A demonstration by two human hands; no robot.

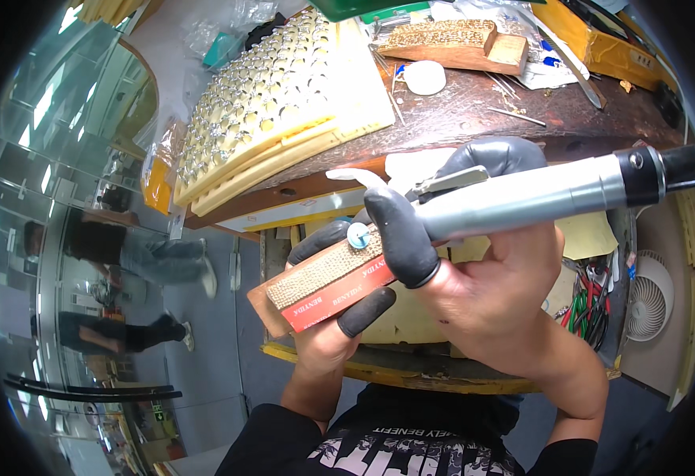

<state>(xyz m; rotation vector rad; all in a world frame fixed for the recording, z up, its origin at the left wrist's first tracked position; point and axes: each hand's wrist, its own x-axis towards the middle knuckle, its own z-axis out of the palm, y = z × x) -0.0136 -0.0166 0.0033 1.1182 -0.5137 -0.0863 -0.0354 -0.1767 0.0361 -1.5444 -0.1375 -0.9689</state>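
Note:
My left hand [325, 343], in black finger covers, is closed round a wooden block [263, 308]. Along its top runs a strip of small gold-toned pieces in tight rows [312, 279], and a red label [335, 300] covers its side. My right hand [482, 297], with black covers on thumb and finger, grips a silver rotary handpiece [530, 194] with a black rear end. At its tip a small light-blue polishing wheel [358, 236] sits over the strip near the block's right end. Whether the wheel touches the strip, I cannot tell.
On the dark wooden bench lie a yellow tray of small shiny pieces [260, 103], another wooden block [450, 49] and a round white object [424, 78]. Below, an open drawer [442, 379] holds pliers [589, 305]. A white fan [649, 295] stands right; people appear left.

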